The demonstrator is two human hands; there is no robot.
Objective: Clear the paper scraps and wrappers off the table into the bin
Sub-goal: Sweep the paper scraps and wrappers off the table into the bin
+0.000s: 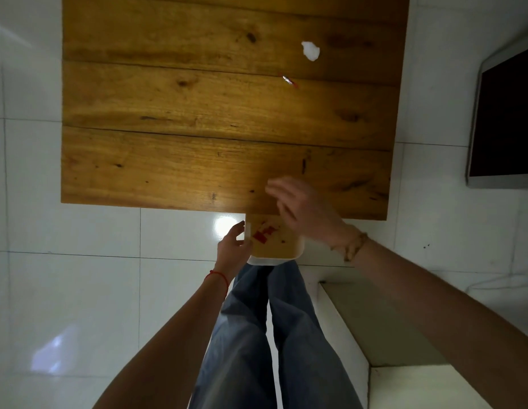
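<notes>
My left hand [233,247] grips the left rim of a small white bin [286,257], held just under the near edge of the wooden table [174,119]. Red wrapper pieces [264,233] lie inside the bin. My right hand [301,209] hovers over the table's near edge above the bin, fingers spread, holding nothing. Far up the table on the right lie a crumpled white paper scrap [310,50] and a small red-and-silver wrapper [288,80].
White floor tiles [79,231] surround the table. A dark screen with a pale frame [504,119] stands at the right. A pale step or ledge [389,335] is at lower right beside my legs.
</notes>
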